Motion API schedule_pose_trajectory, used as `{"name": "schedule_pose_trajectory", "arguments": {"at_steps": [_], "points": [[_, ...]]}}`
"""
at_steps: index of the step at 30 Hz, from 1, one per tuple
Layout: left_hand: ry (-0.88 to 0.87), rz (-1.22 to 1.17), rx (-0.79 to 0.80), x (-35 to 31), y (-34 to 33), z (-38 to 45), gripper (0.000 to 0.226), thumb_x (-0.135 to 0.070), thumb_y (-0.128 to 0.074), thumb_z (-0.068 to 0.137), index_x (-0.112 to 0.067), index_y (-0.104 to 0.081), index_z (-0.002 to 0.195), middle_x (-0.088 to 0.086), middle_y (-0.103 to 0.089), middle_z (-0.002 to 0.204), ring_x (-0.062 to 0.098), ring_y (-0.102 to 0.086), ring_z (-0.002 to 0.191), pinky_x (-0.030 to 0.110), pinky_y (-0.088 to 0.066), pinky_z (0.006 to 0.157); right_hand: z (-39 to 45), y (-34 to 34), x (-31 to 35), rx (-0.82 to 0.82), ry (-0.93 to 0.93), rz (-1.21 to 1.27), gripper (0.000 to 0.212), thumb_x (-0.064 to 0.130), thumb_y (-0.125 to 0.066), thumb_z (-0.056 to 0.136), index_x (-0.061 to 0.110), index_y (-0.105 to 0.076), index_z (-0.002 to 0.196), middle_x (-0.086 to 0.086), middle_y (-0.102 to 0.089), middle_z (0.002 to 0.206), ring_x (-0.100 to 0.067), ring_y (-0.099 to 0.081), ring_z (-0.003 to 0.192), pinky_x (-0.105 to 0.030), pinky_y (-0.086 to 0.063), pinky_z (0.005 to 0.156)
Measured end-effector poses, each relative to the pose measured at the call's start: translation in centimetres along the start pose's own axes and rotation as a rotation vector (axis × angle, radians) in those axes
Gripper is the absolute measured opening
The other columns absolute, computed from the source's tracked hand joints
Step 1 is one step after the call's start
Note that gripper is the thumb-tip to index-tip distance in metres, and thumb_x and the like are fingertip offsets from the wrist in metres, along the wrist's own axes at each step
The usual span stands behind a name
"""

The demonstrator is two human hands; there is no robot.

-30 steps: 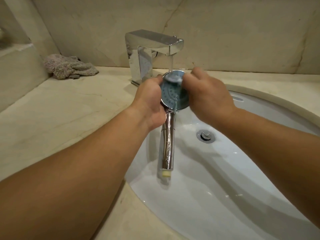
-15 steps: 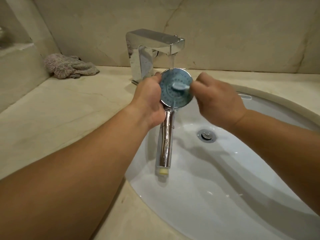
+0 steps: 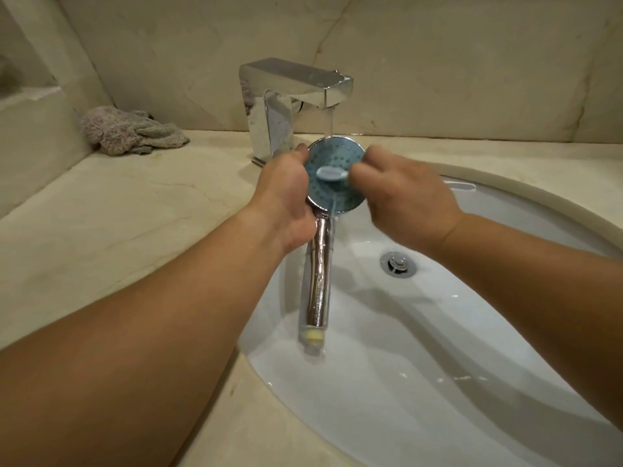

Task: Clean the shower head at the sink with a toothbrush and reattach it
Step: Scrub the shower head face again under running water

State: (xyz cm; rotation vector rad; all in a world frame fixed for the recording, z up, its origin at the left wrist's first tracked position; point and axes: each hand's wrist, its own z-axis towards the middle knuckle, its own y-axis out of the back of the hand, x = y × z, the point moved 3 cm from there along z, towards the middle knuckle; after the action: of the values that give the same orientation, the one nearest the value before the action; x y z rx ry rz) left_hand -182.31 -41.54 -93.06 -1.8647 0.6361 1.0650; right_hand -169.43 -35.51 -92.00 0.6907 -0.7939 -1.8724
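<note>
A chrome shower head [image 3: 332, 193] with a round blue-grey face is held over the white sink [image 3: 472, 332], its handle pointing down toward me. My left hand [image 3: 286, 197] grips it at the neck, on the left side of the face. My right hand [image 3: 408, 197] holds a pale blue toothbrush [image 3: 332, 173] whose head lies across the middle of the face. Water runs from the square chrome faucet [image 3: 290, 96] onto the top of the shower head.
A crumpled grey-pink cloth [image 3: 131, 131] lies on the beige stone counter [image 3: 118, 230] at the back left. The sink drain [image 3: 398, 263] is right of the handle. A stone wall rises behind the faucet.
The toothbrush head has moved from the top edge of the shower face down to its middle. My right hand has shifted right, uncovering more of the face. The left hand stays in place.
</note>
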Motion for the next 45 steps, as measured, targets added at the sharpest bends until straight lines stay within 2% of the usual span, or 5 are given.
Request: {"name": "schedule_pose_trajectory", "arguments": {"at_steps": [12, 16, 19, 24, 45], "points": [[0.029, -0.039, 0.056, 0.2, -0.1, -0.1, 0.047, -0.033, -0.033, 0.11, -0.005, -0.066, 0.127, 0.019, -0.075, 0.118, 0.034, -0.075, 0.106, 0.051, -0.063, 0.086, 1.3, 0.2, 0.1, -0.047, -0.243, 0.031, 0.016, 0.018, -0.044, 0.081, 0.007, -0.052, 0.09, -0.015, -0.051, 0.084, -0.025, -0.038, 0.055, -0.025, -0.021, 0.046], [0.034, -0.061, 0.044, 0.0, 0.0, 0.0, 0.049, -0.033, -0.032, 0.109, -0.005, -0.066, 0.13, 0.02, -0.074, 0.121, 0.035, -0.073, 0.111, 0.047, -0.063, 0.079, 1.2, -0.2, 1.8, 0.025, -0.079, 0.004, 0.025, 0.021, -0.038, 0.079, 0.007, -0.055, 0.092, -0.016, -0.054, 0.085, -0.027, -0.04, 0.056, -0.026, -0.025, 0.043], [0.029, -0.042, 0.042, 0.1, -0.1, -0.1, 0.048, -0.033, -0.031, 0.11, -0.005, -0.067, 0.126, 0.018, -0.076, 0.116, 0.033, -0.075, 0.105, 0.051, -0.063, 0.084, 1.2, 0.3, 0.2, -0.047, -0.306, 0.042, 0.017, 0.02, -0.045, 0.082, 0.008, -0.053, 0.091, -0.015, -0.052, 0.086, -0.024, -0.037, 0.057, -0.023, -0.016, 0.046], [0.046, -0.063, 0.017, 0.1, -0.1, -0.2, 0.05, -0.035, -0.03, 0.11, -0.004, -0.067, 0.127, 0.017, -0.077, 0.113, 0.031, -0.077, 0.096, 0.045, -0.064, 0.072, 0.6, -0.4, 1.8, 0.019, -0.117, 0.038, 0.023, 0.016, -0.041, 0.079, 0.007, -0.056, 0.092, -0.014, -0.052, 0.083, -0.023, -0.032, 0.056, -0.025, -0.023, 0.045], [-0.012, -0.024, -0.101, -0.2, -0.3, -1.1, 0.05, -0.041, -0.025, 0.112, -0.013, -0.056, 0.139, 0.017, -0.072, 0.123, 0.034, -0.071, 0.111, 0.054, -0.058, 0.096, -1.6, 0.1, 0.6, -0.089, -0.407, 0.151, 0.015, 0.003, -0.048, 0.093, 0.014, -0.044, 0.084, -0.005, -0.045, 0.083, -0.027, -0.043, 0.064, -0.036, -0.039, 0.053]]}}
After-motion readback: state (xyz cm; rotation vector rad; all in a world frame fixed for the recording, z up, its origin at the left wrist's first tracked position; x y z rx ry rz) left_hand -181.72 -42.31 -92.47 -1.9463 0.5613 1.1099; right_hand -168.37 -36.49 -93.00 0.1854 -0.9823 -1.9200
